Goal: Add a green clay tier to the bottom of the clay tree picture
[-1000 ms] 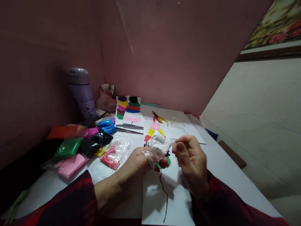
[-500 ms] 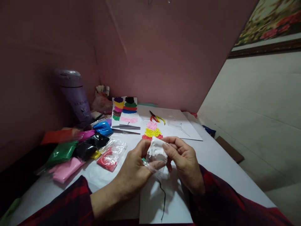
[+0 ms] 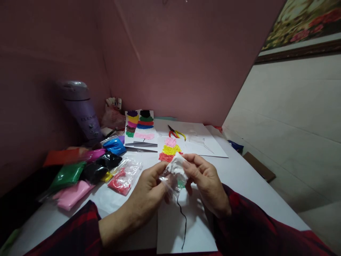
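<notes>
A clear plastic packet of white modelling clay (image 3: 176, 167) is held between both hands above the card. My left hand (image 3: 147, 192) pinches the loose clear film at the packet's left side. On the right edge, my right hand (image 3: 209, 186) has its thumb on top and fingers curled behind. Beneath lies a white card (image 3: 195, 224) with a thin black wavy strand (image 3: 184, 222) on it. Pink, yellow and red textured clay bands (image 3: 171, 148) show past the packet. A bit of green (image 3: 181, 184) peeps out under it; the rest there is hidden.
Several coloured clay packets (image 3: 70, 176) lie heaped at left, with an opened red one (image 3: 124, 181) nearest my left hand. A purple tumbler (image 3: 81, 110) stands behind them. Farther back are finished clay cards (image 3: 140, 124) and red-and-yellow pliers (image 3: 176, 133) on white board.
The packet has tilted, and my left thumb has slid down off its face, drawing the clear film down and left. More of the green bit shows. The view has shifted slightly.
</notes>
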`<move>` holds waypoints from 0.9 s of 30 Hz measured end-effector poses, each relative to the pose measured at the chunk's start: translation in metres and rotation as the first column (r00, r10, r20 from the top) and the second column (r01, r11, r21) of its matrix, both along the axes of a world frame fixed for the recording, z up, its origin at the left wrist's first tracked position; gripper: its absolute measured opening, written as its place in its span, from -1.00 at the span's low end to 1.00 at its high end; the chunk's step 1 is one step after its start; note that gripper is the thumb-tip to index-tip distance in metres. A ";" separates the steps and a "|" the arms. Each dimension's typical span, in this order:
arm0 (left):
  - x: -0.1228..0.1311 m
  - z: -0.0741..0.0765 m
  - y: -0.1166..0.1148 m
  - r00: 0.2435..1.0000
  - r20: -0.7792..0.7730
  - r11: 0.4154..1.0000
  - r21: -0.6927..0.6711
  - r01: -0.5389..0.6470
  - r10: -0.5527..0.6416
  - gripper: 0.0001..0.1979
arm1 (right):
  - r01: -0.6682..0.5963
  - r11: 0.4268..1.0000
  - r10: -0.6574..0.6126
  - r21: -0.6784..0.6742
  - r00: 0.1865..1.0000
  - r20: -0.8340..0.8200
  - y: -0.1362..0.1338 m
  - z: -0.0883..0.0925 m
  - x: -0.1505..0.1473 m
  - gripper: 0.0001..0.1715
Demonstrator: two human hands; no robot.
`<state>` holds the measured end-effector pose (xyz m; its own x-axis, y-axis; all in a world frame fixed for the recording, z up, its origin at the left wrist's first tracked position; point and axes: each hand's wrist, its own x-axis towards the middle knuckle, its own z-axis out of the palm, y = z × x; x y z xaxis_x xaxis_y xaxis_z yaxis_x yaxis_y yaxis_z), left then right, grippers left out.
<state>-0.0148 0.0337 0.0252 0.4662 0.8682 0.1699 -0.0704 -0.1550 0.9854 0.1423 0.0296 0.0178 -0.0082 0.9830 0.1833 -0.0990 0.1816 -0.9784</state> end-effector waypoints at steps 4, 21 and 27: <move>0.001 -0.002 0.001 0.998 0.060 0.991 -0.130 0.040 -0.032 -0.81 | -0.042 0.998 0.041 -0.050 0.999 -0.028 0.001 0.000 0.001 -0.66; -0.010 -0.006 0.002 0.883 -0.339 0.696 0.718 0.018 0.326 -0.61 | 0.044 0.993 -0.061 -0.107 0.985 -0.162 0.010 -0.006 0.004 -0.72; -0.014 -0.003 0.003 0.764 -0.524 0.533 0.797 0.284 0.377 -0.40 | 0.043 0.989 -0.060 -0.142 0.991 -0.121 0.007 -0.006 0.003 -0.70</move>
